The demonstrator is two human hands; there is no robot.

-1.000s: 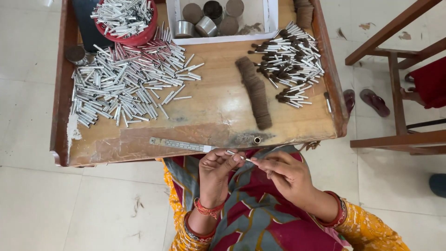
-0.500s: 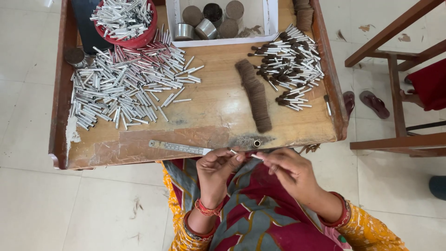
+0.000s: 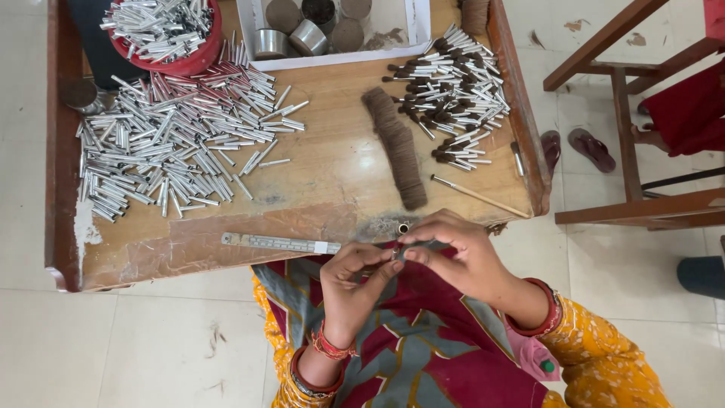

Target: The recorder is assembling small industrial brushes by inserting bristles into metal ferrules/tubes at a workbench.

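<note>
Things lying about the wooden tabletop

A red bowl is sitting beside a white tray at the far edge, a metal ruler is lying along the near edge, and 2 sandals are resting on the floor by a wooden chair.

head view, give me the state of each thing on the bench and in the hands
left hand: pinching a small metal tube
right hand: fingertips meeting the left at the tube
loose tubes: spread flat in a pile
red bowl: heaped with tubes
brown hair strip: lying in a row
filled tubes: piled, hair ends showing
metal ruler: flat at the bench edge
</note>
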